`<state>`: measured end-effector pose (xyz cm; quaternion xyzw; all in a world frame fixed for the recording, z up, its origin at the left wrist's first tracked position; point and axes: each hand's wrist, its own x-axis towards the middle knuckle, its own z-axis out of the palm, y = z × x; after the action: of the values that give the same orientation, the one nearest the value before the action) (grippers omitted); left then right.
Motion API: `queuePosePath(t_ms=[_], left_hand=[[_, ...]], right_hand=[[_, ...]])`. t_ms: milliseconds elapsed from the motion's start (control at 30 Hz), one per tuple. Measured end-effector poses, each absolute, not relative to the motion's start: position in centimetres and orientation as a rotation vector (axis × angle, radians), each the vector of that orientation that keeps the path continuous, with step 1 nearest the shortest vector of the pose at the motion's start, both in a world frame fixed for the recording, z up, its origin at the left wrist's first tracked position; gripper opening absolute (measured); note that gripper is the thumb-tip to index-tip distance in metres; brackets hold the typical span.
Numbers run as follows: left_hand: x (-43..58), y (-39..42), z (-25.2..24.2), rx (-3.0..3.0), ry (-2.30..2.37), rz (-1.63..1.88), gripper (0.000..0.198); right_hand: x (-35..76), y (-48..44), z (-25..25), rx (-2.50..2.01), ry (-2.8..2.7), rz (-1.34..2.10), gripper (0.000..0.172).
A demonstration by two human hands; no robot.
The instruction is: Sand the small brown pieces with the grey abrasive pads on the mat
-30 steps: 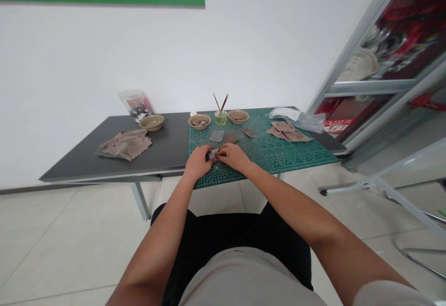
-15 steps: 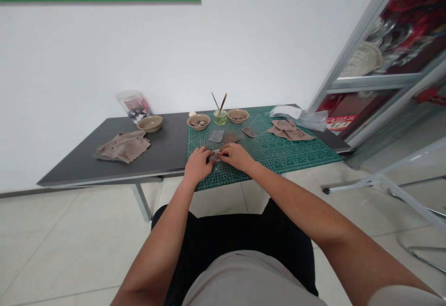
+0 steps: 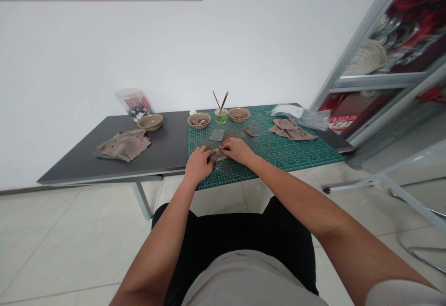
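Both hands meet over the green cutting mat (image 3: 278, 150) near its front left. My left hand (image 3: 198, 163) is closed, pinching a small grey piece (image 3: 219, 155) that lies on the mat. My right hand (image 3: 237, 149) is closed too, its fingertips pressed on the same piece from the right. What the piece is cannot be made out. Just behind the hands lie a grey square patch (image 3: 216, 134) and a brown patch (image 3: 249, 131).
On the dark table (image 3: 87, 159): three tan bowls (image 3: 150, 121) (image 3: 199, 120) (image 3: 239, 114), a glass with sticks (image 3: 220, 115), a beige cloth (image 3: 124, 143) at left, another cloth (image 3: 290, 129) and plastic bag (image 3: 299, 115) at right, a clear bag (image 3: 133, 103). A metal-framed cabinet (image 3: 383, 64) stands right.
The hands stay together on the small piece; my right hand has shifted slightly away from me. The view has drifted a little.
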<state>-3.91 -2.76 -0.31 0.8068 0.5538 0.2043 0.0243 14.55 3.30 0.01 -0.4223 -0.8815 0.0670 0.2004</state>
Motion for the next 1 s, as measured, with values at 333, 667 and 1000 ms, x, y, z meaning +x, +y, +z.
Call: queuePosePath(t_ms=[333, 667, 1000], left_hand=[[-4.0, -2.6, -0.6, 2.496, 1.724, 0.644, 0.026], [-3.9, -2.7, -0.4, 2.167, 1.721, 0.871, 0.030], [-3.7, -2.8, -0.1, 2.054, 1.800, 0.935, 0.034]], right_hand=[[14.7, 2.9, 0.7, -1.195, -2.500, 0.189, 0.020], [12.9, 2.1, -0.1, -1.191, -2.479, 0.154, 0.021], [11.9, 2.0, 0.3, -1.178, -2.457, 0.212, 0.017]])
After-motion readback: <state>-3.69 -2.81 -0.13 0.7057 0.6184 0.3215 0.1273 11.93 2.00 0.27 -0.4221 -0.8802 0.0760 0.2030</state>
